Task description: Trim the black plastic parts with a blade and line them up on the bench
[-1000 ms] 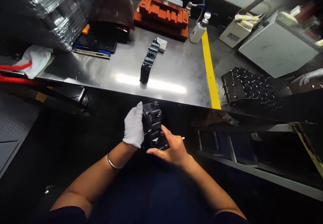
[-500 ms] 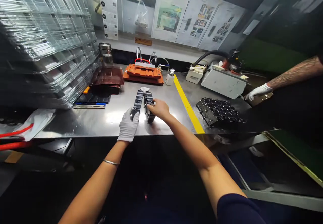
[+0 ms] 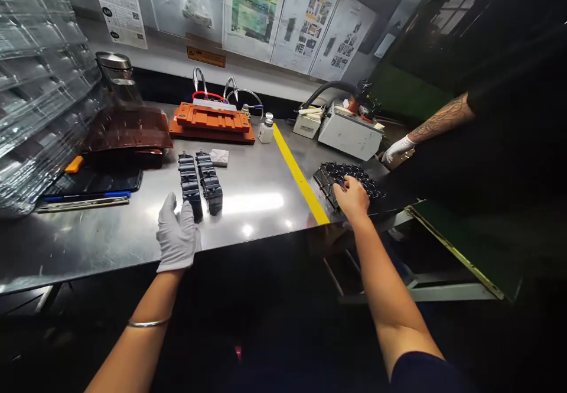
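Observation:
Two rows of black ribbed parts stand side by side on the steel table, a left row (image 3: pixel 189 181) and a right row (image 3: pixel 209 181). My left hand (image 3: pixel 177 233), in a white glove, is at the near end of the left row with its thumb and fingers apart. Over on the right, beyond the yellow stripe (image 3: pixel 302 181), my bare right hand (image 3: pixel 353 197) reaches to the near side of a group of black parts (image 3: pixel 328 174). Its fingers are bent towards them; whether they grip one is hidden. A folded white cloth (image 3: pixel 220 157) lies behind the right row.
An orange fixture (image 3: pixel 212 122) and a white bottle (image 3: pixel 266 129) stand at the back. Clear plastic trays (image 3: pixel 39 74) are stacked at the left, near pens (image 3: pixel 84 203). A grey box (image 3: pixel 349 133) and another person's gloved hand (image 3: pixel 398 148) are at the right.
My right hand has left the right row of black parts and moved right to the group beyond the stripe. My left hand has opened beside its row. The view has turned right.

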A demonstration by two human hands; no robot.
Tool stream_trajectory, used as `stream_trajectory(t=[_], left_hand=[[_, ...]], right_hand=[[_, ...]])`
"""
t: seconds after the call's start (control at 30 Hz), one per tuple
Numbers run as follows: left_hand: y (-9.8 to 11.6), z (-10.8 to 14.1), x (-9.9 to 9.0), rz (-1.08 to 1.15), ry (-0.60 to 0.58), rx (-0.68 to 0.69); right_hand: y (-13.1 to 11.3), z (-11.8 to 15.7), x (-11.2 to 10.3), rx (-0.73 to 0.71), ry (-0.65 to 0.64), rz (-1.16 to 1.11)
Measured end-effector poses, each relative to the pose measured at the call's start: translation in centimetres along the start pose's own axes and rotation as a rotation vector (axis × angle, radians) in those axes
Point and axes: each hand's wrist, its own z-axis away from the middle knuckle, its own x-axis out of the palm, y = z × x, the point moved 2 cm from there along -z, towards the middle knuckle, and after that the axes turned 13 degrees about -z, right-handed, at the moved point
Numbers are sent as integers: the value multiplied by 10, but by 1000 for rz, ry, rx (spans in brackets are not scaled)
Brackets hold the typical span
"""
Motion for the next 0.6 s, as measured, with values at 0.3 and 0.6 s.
stream_trajectory(t=[0.3,0.6], left_hand=[[11,40,-6,69,218,76],[51,115,10,233,-667,-166]], right_hand=[[59,20,14,77,-49,-282],[15,183,66,-8,-753,-652]])
